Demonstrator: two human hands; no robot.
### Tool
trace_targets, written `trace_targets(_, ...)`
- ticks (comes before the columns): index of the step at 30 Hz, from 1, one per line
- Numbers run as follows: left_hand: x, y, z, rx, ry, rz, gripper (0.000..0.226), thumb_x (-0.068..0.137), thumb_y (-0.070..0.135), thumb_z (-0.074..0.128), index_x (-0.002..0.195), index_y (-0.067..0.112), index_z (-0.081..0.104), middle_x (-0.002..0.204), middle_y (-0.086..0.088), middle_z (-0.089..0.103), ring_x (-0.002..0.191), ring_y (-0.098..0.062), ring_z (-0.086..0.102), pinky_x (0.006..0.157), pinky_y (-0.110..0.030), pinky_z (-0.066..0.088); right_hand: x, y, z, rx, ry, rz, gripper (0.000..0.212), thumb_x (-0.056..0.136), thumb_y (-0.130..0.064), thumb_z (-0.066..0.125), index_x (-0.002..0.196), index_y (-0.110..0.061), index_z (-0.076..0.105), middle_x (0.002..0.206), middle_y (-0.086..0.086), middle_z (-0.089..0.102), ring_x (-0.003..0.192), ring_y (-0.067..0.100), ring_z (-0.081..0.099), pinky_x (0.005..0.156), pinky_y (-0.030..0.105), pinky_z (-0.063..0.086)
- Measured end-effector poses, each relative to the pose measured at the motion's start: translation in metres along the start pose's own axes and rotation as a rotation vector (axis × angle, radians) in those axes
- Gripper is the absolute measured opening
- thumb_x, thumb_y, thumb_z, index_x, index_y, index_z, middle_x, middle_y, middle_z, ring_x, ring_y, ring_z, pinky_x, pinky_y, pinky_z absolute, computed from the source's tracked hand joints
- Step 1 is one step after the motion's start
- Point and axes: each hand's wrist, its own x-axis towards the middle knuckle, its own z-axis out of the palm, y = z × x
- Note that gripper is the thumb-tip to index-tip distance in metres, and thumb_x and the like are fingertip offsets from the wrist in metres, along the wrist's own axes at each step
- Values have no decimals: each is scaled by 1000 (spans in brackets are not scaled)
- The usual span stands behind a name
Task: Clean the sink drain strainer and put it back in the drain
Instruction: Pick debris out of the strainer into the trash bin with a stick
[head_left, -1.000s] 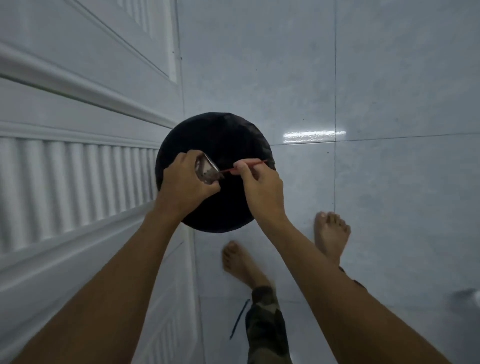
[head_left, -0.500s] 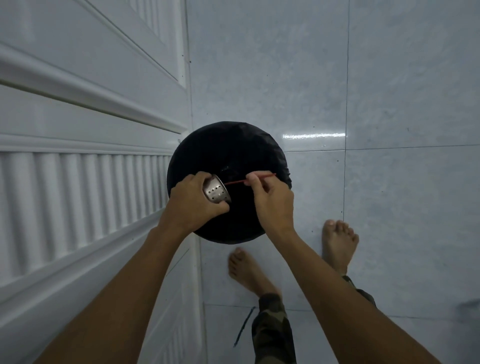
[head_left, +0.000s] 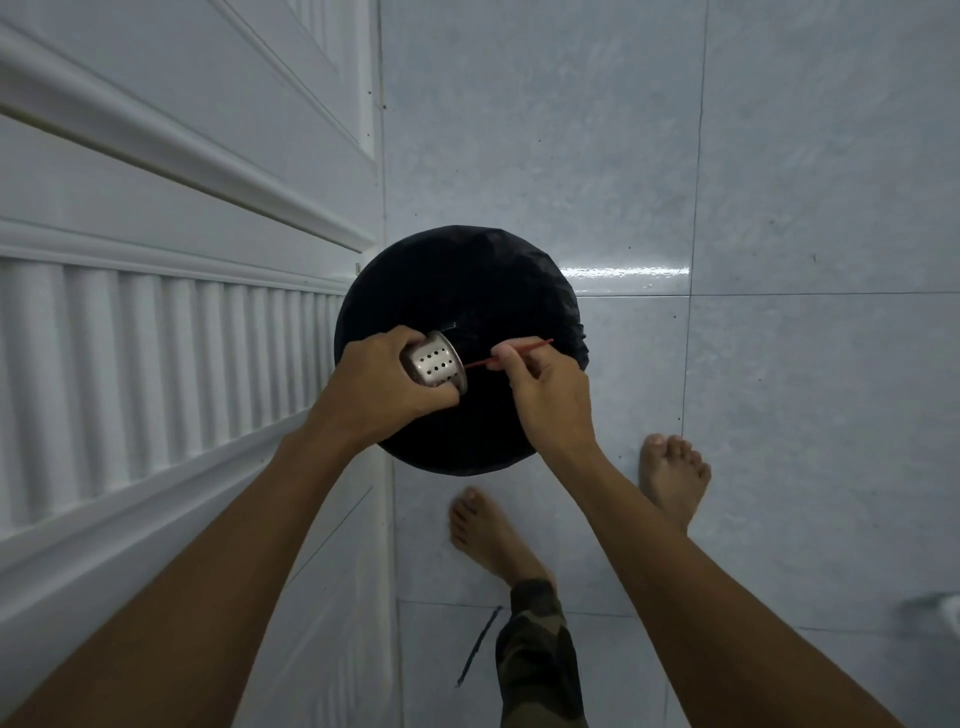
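A small steel cup-shaped drain strainer (head_left: 435, 366) with rows of holes lies on its side in my left hand (head_left: 382, 388), its open mouth turned to the right. My right hand (head_left: 545, 391) pinches a thin red stick (head_left: 524, 348) whose left tip reaches the strainer's mouth. Both hands hover over a round bin lined with a black bag (head_left: 493, 270) that stands on the floor.
A white panelled door (head_left: 171, 249) fills the left side, right next to the bin. Pale glossy floor tiles (head_left: 779, 182) spread to the right. My bare feet (head_left: 672, 480) stand just below the bin. A dark string (head_left: 478, 644) lies on the tile.
The strainer has rolled in my left hand, so its perforated wall now faces up. The right hand and stick stay at its mouth. The view has drifted slightly.
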Motion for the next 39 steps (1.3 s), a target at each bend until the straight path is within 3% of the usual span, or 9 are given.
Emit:
trace_targets(6,-4,-5,-5,-3,18,28,64,73,40,88,130,22,63,108,7,69,95,-10,67,75,-17,50,4,-26,3,304,-177,71,18,102,-24,60,104,-15,76,91,-4,78,75,0,66,68,20,54)
trace_targets(10,-7,-11,-11,-30,100,-11,64,73,43,88,129,24,64,108,8,69,93,-6,65,70,-12,44,8,-21,4,149,-275,46,19,103,-26,59,104,-16,76,90,-5,79,73,3,65,68,20,52)
trace_targets(15,-12,-13,-6,-54,115,-5,65,72,39,88,130,23,65,107,6,70,93,-9,67,71,-14,48,11,-24,4,140,-184,10,18,102,-29,60,104,-20,76,88,-9,79,76,5,69,70,20,52)
trace_targets(20,-8,-14,-13,-29,124,32,64,72,38,88,130,23,64,109,6,69,96,-11,67,74,-14,47,6,-27,1,297,-288,73,20,104,-21,58,105,-10,75,89,2,78,76,9,65,63,22,53)
trace_targets(26,-11,-14,-10,-7,60,70,68,73,37,89,133,22,63,114,5,68,101,-12,66,78,-14,47,15,-17,-7,53,-208,33,19,104,-26,58,103,-18,76,87,-6,78,78,5,68,74,26,57)
trace_targets(30,-10,-10,-7,-36,72,35,63,74,37,88,131,24,64,108,11,66,97,-9,65,75,-12,46,10,-28,-9,292,-278,69,20,104,-20,56,102,-10,74,86,0,77,74,7,65,65,22,55)
trace_targets(33,-10,-13,-10,-63,68,-17,61,72,41,88,128,27,66,107,12,70,94,-4,66,72,-14,48,5,-18,-10,142,-315,50,21,105,-19,56,101,-11,74,87,1,77,71,4,64,63,20,54)
trace_targets(36,-14,-15,-5,-53,41,-48,58,74,45,87,126,28,66,104,12,70,91,-1,65,69,-14,46,2,-9,-7,30,-230,47,20,105,-21,56,104,-13,75,88,-3,77,66,-3,63,60,16,52)
trace_targets(39,-15,-18,-1,-51,23,-99,53,79,50,82,123,23,68,101,11,69,88,-3,64,65,-15,43,0,-14,-8,121,-110,36,19,104,-24,56,101,-17,74,86,-4,77,68,-2,63,61,16,53)
